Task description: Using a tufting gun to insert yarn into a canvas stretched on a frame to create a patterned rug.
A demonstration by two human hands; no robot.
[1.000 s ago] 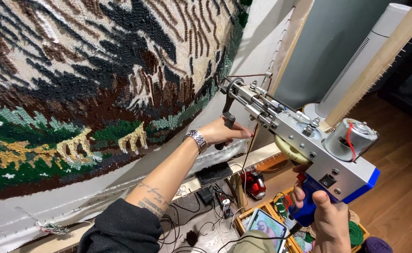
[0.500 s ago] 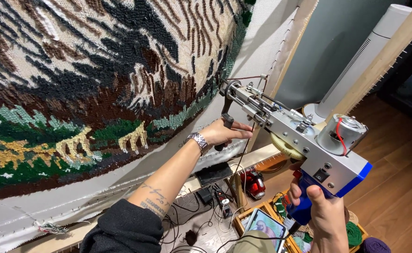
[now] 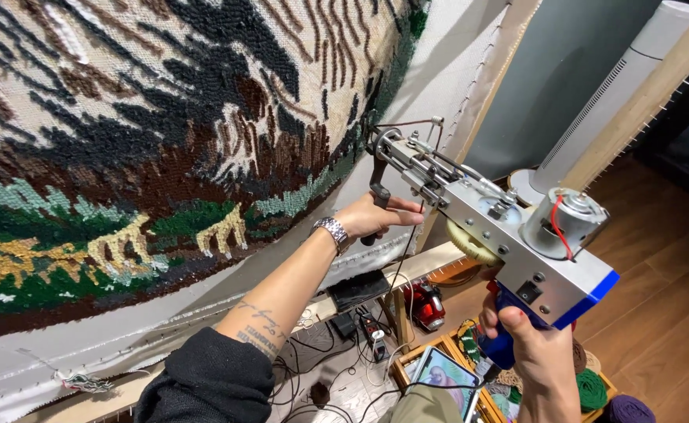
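Observation:
A silver and blue tufting gun [image 3: 509,243] points at a tufted rug [image 3: 156,133] stretched on a wooden frame [image 3: 485,102]. My left hand [image 3: 376,218] grips the gun's black front handle [image 3: 377,196], close to the cloth; a metal watch [image 3: 332,232] sits on that wrist. My right hand [image 3: 536,352] holds the blue rear grip [image 3: 509,337] low at the right. The gun's needle tip [image 3: 376,141] touches the rug near its right edge, among dark and green pile. A small motor [image 3: 564,223] with a red wire sits on top of the gun.
White backing cloth [image 3: 438,70] borders the rug. Below lie cables and power strips [image 3: 352,329], a red object [image 3: 425,301], a tablet [image 3: 442,374] and a wooden crate with yarn balls [image 3: 595,388]. A white tower fan [image 3: 595,102] stands at the right on wood flooring.
The gun has tilted slightly, its rear end lowering toward the right. Both hands keep their grips.

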